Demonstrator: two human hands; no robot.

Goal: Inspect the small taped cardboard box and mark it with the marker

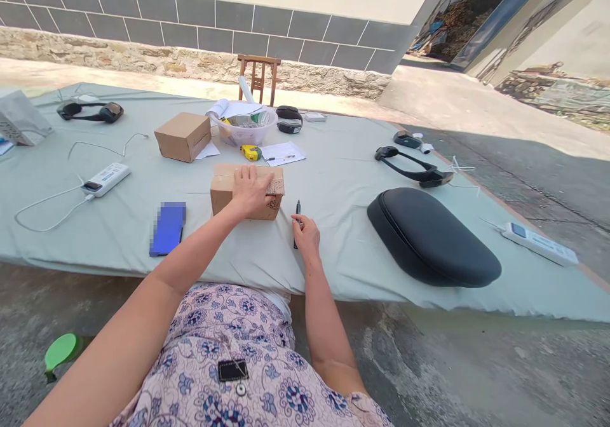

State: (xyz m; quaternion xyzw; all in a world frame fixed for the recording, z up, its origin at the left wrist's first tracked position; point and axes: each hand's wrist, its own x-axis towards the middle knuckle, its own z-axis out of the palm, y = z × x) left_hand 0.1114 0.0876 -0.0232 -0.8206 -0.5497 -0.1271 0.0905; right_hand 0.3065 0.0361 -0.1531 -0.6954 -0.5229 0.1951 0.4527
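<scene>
Near the front edge of the cloth-covered table [340, 243] sits the box [260, 210], brown cardboard, probably light and fairly stiff though its faces would dent; its opposite sides look the best hold. The left hand [251, 192] lies flat across its top, fingers spread, gripping nothing. Just to its right, the right hand [307, 233] has thumb and fingers closed on the pen [298, 207], likely light, rigid and a bit slick, best pinched mid-barrel. Dark print marks the box's right part, too small to read; no brand is legible.
</scene>
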